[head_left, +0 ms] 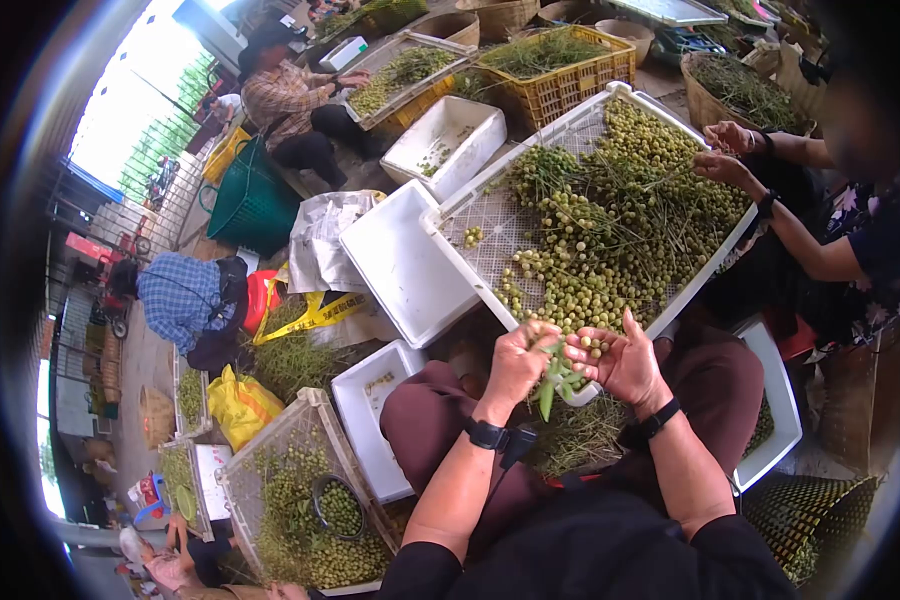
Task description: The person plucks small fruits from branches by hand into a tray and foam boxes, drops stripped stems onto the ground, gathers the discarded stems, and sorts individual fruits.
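My left hand (526, 366) is closed in a pinch on a leafy sprig (556, 384), its green leaves hanging below the fingers. Close beside it, my right hand (632, 368) is turned palm up with fingers partly curled, cradling several small round yellow-green fruits (592, 346). Both hands are over the near edge of a white mesh tray (490, 215). On that tray lies a heap of the same round fruits (610, 235), mixed with thin green stems.
Across the tray, another person's hands (725, 155) work at the right edge. White foam boxes (405, 255) stand to the left. A second mesh tray (270, 440) with fruits and a bowl (340, 508) lies lower left. A yellow crate (560, 85) of stems is behind.
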`<state>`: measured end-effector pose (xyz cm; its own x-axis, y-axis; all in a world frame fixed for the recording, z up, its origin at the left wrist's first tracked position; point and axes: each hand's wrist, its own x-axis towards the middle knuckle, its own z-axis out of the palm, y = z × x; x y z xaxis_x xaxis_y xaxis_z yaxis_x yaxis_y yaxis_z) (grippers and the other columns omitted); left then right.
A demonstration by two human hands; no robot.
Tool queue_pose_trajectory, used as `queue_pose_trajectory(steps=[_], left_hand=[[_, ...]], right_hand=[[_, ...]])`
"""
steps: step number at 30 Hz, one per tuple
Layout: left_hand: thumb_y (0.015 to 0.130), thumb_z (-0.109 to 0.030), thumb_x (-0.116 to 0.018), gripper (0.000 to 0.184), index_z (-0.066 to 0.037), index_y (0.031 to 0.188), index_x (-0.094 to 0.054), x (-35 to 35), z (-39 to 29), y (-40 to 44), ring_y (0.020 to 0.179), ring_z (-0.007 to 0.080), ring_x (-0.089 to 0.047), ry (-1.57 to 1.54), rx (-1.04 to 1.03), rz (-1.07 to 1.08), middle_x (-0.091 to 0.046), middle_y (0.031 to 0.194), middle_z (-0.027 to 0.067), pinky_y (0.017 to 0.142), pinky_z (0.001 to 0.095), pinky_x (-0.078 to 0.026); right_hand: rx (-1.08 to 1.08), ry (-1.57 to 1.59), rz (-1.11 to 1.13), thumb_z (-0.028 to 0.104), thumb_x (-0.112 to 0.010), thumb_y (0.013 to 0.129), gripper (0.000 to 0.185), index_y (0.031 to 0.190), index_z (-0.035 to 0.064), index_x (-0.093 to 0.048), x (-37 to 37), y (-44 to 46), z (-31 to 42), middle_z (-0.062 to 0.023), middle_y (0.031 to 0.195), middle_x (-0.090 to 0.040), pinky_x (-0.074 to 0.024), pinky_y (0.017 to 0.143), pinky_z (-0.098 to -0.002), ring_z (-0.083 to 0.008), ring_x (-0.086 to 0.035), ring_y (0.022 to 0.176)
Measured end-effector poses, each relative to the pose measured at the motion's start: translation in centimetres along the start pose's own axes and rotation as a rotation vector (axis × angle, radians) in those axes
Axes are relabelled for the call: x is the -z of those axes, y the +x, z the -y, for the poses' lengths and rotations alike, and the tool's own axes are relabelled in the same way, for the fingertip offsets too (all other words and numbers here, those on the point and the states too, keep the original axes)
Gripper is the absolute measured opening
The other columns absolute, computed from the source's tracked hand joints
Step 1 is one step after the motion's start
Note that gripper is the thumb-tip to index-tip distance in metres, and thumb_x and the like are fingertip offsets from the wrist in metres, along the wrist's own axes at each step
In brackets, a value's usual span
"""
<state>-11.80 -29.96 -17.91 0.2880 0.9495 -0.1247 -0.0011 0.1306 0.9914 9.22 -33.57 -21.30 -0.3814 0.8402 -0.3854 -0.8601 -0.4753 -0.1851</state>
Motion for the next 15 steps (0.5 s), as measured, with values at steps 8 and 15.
queue_pose_trajectory(steps=[8, 15], left_hand=[[0.083, 0.002, -0.066, 0.032, -0.010, 0.112, -0.073, -4.0, -0.7, -1.0, 0.085, 0.0310, -0.071, 0.666, -0.463, 0.104, -0.072, 0.098, 0.0123, 0.074, 0.0347, -0.058], [0.088, -0.010, -0.061, 0.021, -0.014, 0.107, -0.068, -3.5, 1.8, -0.8, 0.077, 0.0356, -0.068, 0.951, -0.486, 0.077, -0.066, 0.092, 0.0105, 0.062, 0.0466, -0.056]], right_hand=[[-0.036, 0.001, -0.097, 0.064, -0.042, 0.101, 0.074, 0.116, -0.0048, -0.063, 0.6, 0.4, -1.0, -0.0091, 0.100, -0.071, -0.0533, 0.075, -0.0243, -0.0122, -0.065, 0.081], [-0.050, -0.198, -0.185, 0.069, -0.038, 0.100, 0.076, 0.117, 0.0011, -0.066, 1.7, 0.4, -1.2, -0.0118, 0.112, -0.070, -0.0459, 0.095, -0.0362, -0.0255, -0.062, 0.104]])
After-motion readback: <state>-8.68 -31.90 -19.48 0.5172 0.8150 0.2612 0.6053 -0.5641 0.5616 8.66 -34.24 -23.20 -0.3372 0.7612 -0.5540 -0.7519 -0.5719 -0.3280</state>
